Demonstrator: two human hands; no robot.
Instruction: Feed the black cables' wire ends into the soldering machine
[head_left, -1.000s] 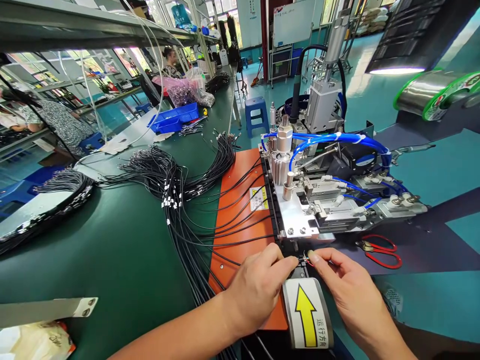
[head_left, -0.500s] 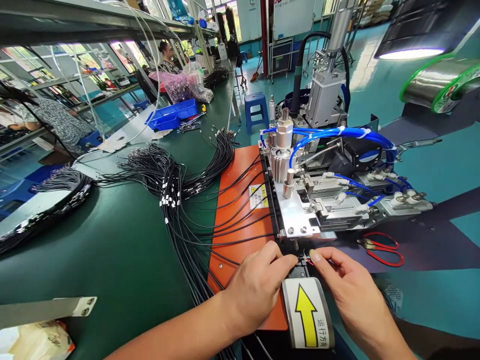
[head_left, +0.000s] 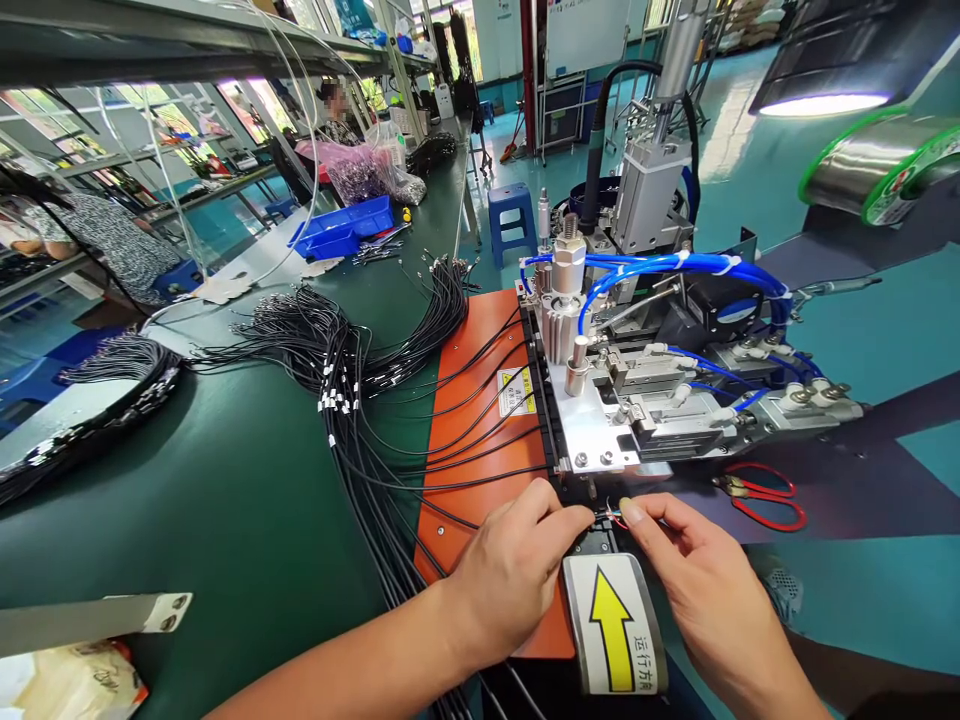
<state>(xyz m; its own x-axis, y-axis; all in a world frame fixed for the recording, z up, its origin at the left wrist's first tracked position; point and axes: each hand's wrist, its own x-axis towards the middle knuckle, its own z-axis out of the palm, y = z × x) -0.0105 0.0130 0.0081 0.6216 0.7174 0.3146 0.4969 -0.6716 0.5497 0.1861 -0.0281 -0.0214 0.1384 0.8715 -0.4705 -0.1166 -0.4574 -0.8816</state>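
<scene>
One cable end [head_left: 611,516], with thin red and pale wires fanning out, spans the gap between both hands' fingertips, the left hand [head_left: 517,570] and right hand [head_left: 697,575] each pinching a side. Below the fingers sits one yellow-arrow label [head_left: 613,630]; to their right, one pair of red-handled cutters [head_left: 761,495].

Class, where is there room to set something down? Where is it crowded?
Bare: the tabletop between the curved bundle, middle cables and left forearm. Crowded: the cable-crossed orange plate, and around the wires between left hand and right hand.
</scene>
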